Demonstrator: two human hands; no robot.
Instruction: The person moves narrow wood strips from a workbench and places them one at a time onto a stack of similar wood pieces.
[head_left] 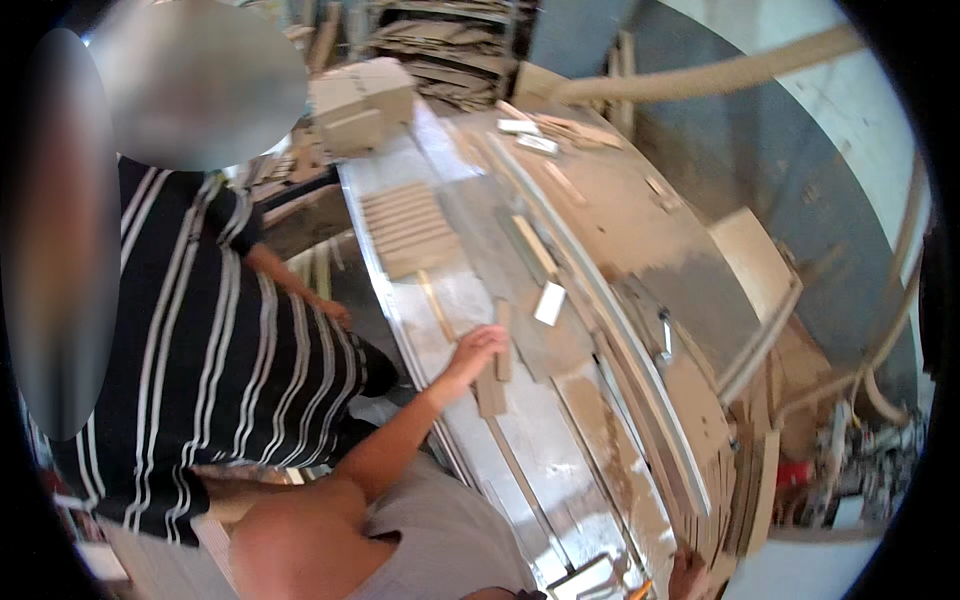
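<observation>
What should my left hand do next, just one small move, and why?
Probably close the left hand securely around the short wooden strip. The fingers are right at it, and it lies staggered beside a second strip on the metal table. The blur hides whether it is gripped.

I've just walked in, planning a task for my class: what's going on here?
The person's left hand is at a short wooden strip on the metal table; whether it grips or merely touches is unclear. The right hand is at the lower edge of the view. A co-worker in a striped shirt stands left, beside a row of wood pieces.
</observation>
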